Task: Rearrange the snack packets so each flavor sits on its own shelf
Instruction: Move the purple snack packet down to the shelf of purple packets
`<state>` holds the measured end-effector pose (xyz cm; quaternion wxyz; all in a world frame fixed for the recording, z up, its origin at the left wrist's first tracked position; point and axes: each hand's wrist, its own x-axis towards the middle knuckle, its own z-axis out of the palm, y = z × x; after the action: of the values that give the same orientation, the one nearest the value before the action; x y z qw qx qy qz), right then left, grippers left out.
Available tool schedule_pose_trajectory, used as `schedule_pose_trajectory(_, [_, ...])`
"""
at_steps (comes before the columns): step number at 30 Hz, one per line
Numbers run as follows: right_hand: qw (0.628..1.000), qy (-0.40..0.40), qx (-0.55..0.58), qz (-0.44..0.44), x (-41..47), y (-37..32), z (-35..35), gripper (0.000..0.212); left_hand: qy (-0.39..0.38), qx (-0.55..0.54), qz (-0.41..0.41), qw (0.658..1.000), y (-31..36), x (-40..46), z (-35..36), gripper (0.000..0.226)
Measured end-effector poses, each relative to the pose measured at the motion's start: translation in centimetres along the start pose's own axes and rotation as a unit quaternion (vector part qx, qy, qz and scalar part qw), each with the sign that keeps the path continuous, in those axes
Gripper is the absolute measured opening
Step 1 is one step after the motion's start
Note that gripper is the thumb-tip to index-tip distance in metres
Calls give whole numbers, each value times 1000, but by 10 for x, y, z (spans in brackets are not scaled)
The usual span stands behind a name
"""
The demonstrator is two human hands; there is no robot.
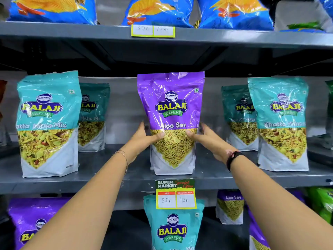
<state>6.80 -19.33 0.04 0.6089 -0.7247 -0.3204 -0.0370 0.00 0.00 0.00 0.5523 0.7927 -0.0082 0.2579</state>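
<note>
Both hands are closed on the same purple Aloo Sev packet [171, 121], one on each side at about its mid-height. The left hand [144, 137] presses its thumb on the front of the packet with the fingers wrapped behind the left edge; the right hand [207, 139] mirrors it on the right edge. A thin bracelet [123, 156] circles the left wrist and a dark band [233, 158] the right.

The packet stands upright with its base on the middle shelf [108, 179], near the front edge and roughly centred. On the same shelf, teal Khatta Mitha Mix packets stand to either side: one at the front left [47, 123] with another behind it [92, 116], and one at the front right [281, 123] with another behind it [239, 116]. All are well apart from the held packet.

A supermarket price tag [175, 193] hangs from the shelf edge just below the purple packet. On the lower shelf, a teal packet [173, 226] stands in the centre, with purple Aloo Sev packets at the left [34, 221] and right [229, 206]. The upper shelf [72, 31] carries blue chip bags [158, 11] and a small yellow-edged label [153, 30].
</note>
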Motion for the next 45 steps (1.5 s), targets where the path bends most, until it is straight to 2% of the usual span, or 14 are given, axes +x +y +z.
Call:
schedule_pose_trajectory(4, [995, -89, 2, 43, -1, 12, 6, 38, -58, -31, -15, 998, -11, 1, 4, 56])
schedule_pose_trajectory(9, [998, -45, 41, 6, 0, 22, 11, 51, -4, -55, 21, 998, -16, -1, 11, 43])
schedule_pose_trajectory(14, [998, -19, 37, -42, -14, 9, 24, 48, 33, -75, 80, 993, -13, -18, -3, 32])
schedule_pose_trajectory(17, [994, -26, 53, -94, -34, -10, 39, 42, 49, -84, 112, 989, -6, -40, -29, 34])
schedule_pose_trajectory(20, [990, -43, 63, -117, -61, -21, 62, 42, 46, -98, 142, 984, -2, -74, -57, 58])
schedule_pose_trajectory(22, [988, -60, 72, -123, -79, -19, 82, 44, 53, -87, 146, 984, -8, -100, -72, 66])
schedule_pose_trajectory(27, [987, -103, 59, -112, -117, 19, 140, 49, 82, -62, 86, 991, -58, -165, -101, 70])
schedule_pose_trajectory(30, [988, -129, 48, -65, -135, 62, 173, 55, 98, -49, 41, 993, -104, -196, -106, 70])
schedule_pose_trajectory(34, [985, -162, 65, 10, -152, 129, 211, 51, 103, -42, -28, 993, -175, -213, -102, 74])
schedule_pose_trajectory(37, [986, -156, 44, 47, -154, 172, 230, 48, 102, -52, -80, 990, -229, -219, -93, 74])
schedule_pose_trajectory(41, [984, -160, 18, 83, -148, 221, 248, 49, 96, -47, -115, 988, -287, -217, -74, 46])
schedule_pose_trajectory(45, [987, -136, -22, 88, -137, 253, 259, 61, 99, -48, -125, 986, -326, -201, -61, 56])
